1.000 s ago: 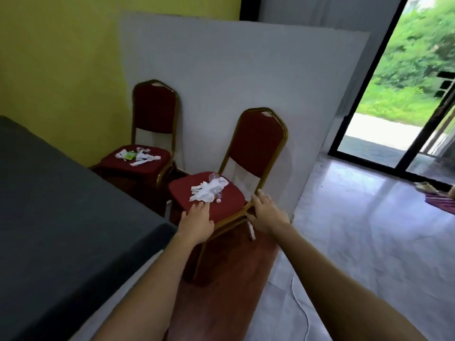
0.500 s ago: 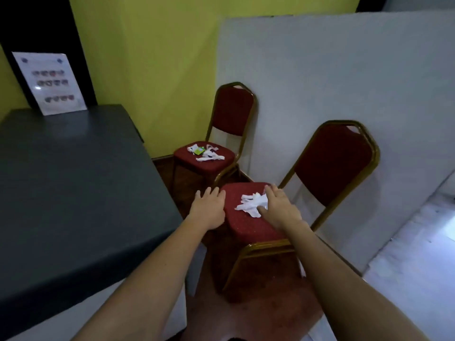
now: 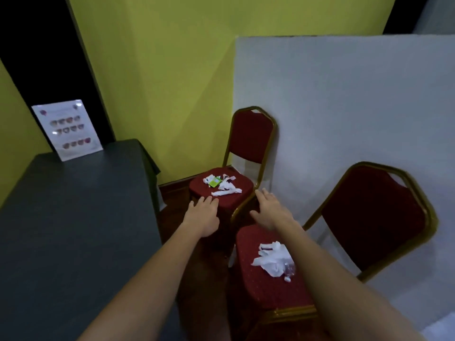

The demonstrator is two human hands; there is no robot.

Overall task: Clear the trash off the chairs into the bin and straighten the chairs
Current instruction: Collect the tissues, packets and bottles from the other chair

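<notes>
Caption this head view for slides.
Left hand and right hand reach toward far red gold-framed chair littered with white paper scraps.

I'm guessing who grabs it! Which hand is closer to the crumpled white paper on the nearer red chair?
Right. The right hand is beyond the crumpled white paper, at the nearer red chair's far edge; the left hand is off its left side.
</notes>
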